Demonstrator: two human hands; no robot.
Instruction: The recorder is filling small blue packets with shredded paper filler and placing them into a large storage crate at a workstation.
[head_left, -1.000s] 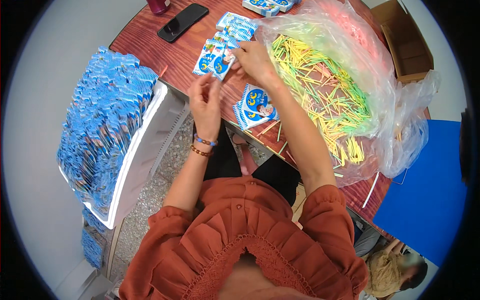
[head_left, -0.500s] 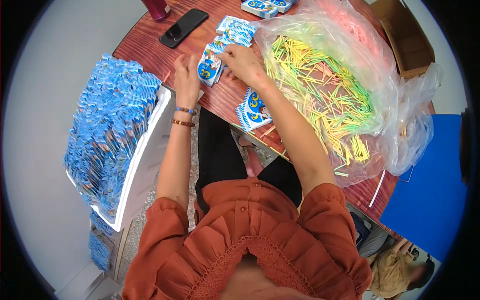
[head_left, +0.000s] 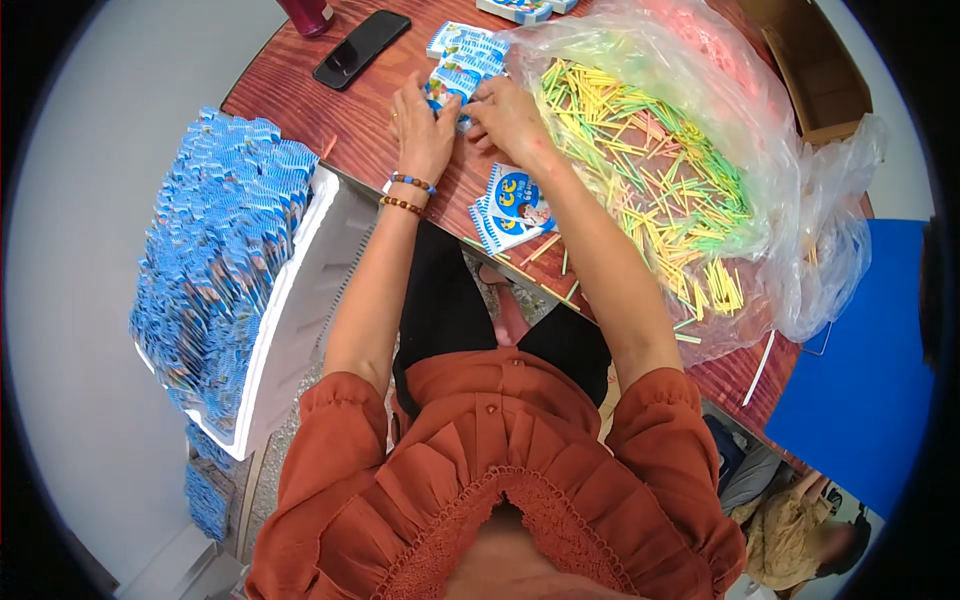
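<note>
A row of overlapping blue-and-white printed packets [head_left: 470, 62] lies on the table in front of me. At its near end, my left hand [head_left: 424, 130] grips a packet's left side, thumb over the front. My right hand [head_left: 510, 120] closes on the packets' right side, its fingers curled and partly hidden. Nearer the table edge, below my right hand, rests a small separate pile of similar packets [head_left: 518, 205]. To the right of my right hand, a clear plastic bag spills many short yellow, green and pink sticks [head_left: 690, 190].
On my left stands a white foam box [head_left: 285, 285] packed with blue packets. A black phone [head_left: 362, 50] and a dark red bottle [head_left: 308, 15] lie beyond my hands. More packets [head_left: 520, 8], a cardboard box [head_left: 820, 80], a blue panel [head_left: 850, 370] and a seated person [head_left: 795, 535] are around.
My left hand has moved right and forward onto the packets, closer to my right hand. The nearest packet has been pushed away, up against the row.
</note>
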